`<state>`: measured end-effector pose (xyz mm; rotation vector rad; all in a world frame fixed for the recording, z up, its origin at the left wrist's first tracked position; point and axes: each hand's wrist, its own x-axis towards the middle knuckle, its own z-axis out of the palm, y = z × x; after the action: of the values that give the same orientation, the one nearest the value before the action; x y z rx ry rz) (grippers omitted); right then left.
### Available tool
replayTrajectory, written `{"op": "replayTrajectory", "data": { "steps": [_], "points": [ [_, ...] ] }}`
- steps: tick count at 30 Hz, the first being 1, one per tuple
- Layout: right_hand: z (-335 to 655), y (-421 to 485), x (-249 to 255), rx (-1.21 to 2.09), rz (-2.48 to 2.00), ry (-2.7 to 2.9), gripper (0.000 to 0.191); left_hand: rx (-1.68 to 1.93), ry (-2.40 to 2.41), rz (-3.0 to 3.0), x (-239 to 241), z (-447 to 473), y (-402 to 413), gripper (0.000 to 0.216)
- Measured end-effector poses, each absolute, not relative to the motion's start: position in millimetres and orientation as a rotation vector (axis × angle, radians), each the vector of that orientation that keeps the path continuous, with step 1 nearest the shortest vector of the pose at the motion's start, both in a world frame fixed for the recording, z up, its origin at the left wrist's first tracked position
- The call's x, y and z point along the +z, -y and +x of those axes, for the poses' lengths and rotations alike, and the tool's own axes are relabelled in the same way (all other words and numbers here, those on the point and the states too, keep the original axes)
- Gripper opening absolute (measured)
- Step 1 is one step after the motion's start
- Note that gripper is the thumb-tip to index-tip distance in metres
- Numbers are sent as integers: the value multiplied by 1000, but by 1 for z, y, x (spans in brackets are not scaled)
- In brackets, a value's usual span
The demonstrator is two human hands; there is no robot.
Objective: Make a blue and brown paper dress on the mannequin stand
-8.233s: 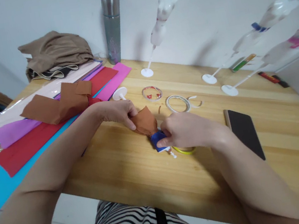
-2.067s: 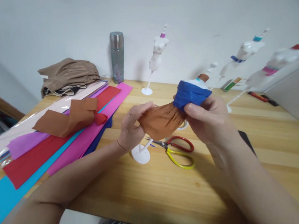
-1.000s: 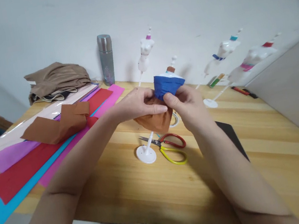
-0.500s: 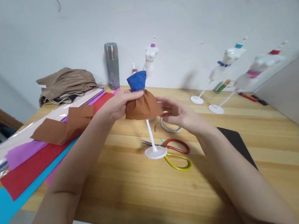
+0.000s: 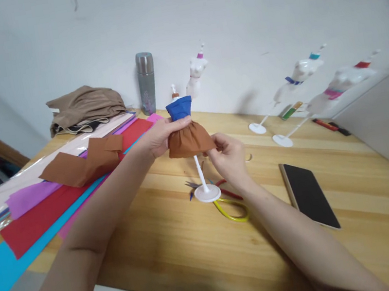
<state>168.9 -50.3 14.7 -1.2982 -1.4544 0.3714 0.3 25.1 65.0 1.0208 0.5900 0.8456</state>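
A small dress form [image 5: 205, 183] on a white stand wears a blue top [image 5: 180, 108] and a gathered brown skirt [image 5: 192, 141]. My left hand [image 5: 163, 135] grips it at the waist, thumb across the front and fingers hidden behind. At the skirt's lower right edge, my right hand [image 5: 228, 155] pinches the hem between thumb and fingers. The stand's round base is just over the table, in front of scissors [image 5: 232, 211] with one red and one yellow handle. My right wrist hides part of the red handle.
Brown pieces [image 5: 83, 165] lie on coloured sheets [image 5: 39, 214] at left. Behind stand a flask [image 5: 147, 84], folded brown cloth [image 5: 87, 106] and a dress form [image 5: 196, 71]. Two more dress forms [image 5: 301, 72] are at right. A phone [image 5: 310, 193] lies right of my forearm.
My right hand has closed on the skirt's edge and moved slightly down. The dress form has shifted a little to the right. More of the phone shows now.
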Motion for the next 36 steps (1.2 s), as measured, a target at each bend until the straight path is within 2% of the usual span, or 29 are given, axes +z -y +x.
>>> {"op": "replayTrajectory", "data": {
  "steps": [10, 17, 22, 26, 29, 32, 36],
  "points": [
    [172, 52, 12, 107, -1314, 1532, 10, 887, -587, 1047, 68, 2, -23, 5],
    [181, 49, 10, 37, -1287, 1565, 11, 872, -588, 1018, 67, 2, -27, 8],
    [183, 47, 6, -222, -1158, 1628, 36, 859, -567, 1021, 66, 2, -27, 5],
    [183, 49, 6, -447, -1022, 1672, 22, 823, -556, 1024, 65, 1, -27, 9],
    [183, 50, 5, -562, -1019, 1704, 22, 822, -571, 1017, 64, 2, -26, 8],
    [183, 51, 2, -555, -988, 1747, 24, 774, -583, 1023, 64, 3, -23, 9],
    [186, 54, -1, -552, -928, 1794, 14, 726, -571, 1063, 61, 5, -21, 12]
  ]
}}
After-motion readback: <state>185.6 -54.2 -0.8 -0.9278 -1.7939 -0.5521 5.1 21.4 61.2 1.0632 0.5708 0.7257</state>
